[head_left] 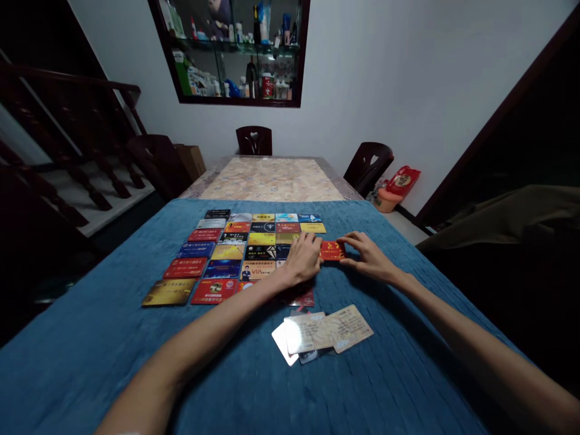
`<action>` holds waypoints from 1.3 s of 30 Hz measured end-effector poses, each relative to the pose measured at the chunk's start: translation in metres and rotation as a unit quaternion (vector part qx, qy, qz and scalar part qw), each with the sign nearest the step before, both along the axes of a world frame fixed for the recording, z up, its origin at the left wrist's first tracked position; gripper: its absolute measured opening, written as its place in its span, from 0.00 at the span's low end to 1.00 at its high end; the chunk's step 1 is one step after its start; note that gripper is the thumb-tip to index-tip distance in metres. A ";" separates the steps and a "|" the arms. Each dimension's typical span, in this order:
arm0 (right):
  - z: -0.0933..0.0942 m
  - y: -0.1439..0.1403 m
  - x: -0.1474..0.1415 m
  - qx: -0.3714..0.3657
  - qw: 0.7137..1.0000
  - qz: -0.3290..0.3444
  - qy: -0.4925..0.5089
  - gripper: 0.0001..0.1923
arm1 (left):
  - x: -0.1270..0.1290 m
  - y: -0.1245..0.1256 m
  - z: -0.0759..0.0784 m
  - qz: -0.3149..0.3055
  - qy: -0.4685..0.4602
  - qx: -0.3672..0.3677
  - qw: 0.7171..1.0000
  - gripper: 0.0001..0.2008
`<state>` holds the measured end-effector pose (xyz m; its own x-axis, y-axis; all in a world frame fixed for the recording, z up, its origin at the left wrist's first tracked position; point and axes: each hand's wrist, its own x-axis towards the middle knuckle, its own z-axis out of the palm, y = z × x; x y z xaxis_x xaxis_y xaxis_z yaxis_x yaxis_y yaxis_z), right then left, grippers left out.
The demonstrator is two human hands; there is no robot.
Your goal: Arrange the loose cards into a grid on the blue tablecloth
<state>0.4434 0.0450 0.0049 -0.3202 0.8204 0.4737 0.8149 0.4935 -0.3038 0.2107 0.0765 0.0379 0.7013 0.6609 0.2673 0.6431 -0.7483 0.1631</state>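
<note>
A red card with gold print (332,251) lies at the right end of a row of cards on the blue cloth. My right hand (366,258) grips its right edge, thumb at the near corner and fingers at the far corner. My left hand (302,258) is closed at its left edge, fingers bent and thumb against the near left corner. To the left, several cards lie in rows, among them a gold card (169,292), a black VIP card (260,252) and a yellow card (313,228). My left hand and forearm hide part of the rows.
Nearer me, a loose pile of overlapping cards (307,333) rests on the blue cloth (408,374). Beyond the cloth, the patterned tabletop (276,178) shows. Dark chairs (369,166) stand around the table. A glass-shelved cabinet (238,103) is set in the wall.
</note>
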 end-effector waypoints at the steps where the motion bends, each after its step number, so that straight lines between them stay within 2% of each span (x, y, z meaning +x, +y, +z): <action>1: 0.000 0.005 0.001 -0.005 1.000 0.000 0.005 0.23 | 0.001 0.004 0.001 0.002 0.002 -0.003 1.000 0.13; 9: 0.001 0.036 0.000 -0.028 0.999 -0.023 0.032 0.22 | 0.006 0.037 0.003 0.022 0.003 -0.004 1.000 0.12; 20: -0.007 0.061 -0.008 -0.050 0.998 -0.036 0.027 0.21 | 0.002 0.058 -0.003 0.047 0.025 -0.006 0.999 0.12; 30: -0.014 0.071 -0.012 -0.085 0.993 -0.080 0.026 0.19 | 0.006 0.067 -0.010 0.075 0.029 -0.036 0.996 0.10; 39: -0.016 0.071 -0.011 -0.090 0.993 -0.076 0.022 0.17 | 0.007 0.066 -0.014 0.070 0.031 -0.026 0.997 0.09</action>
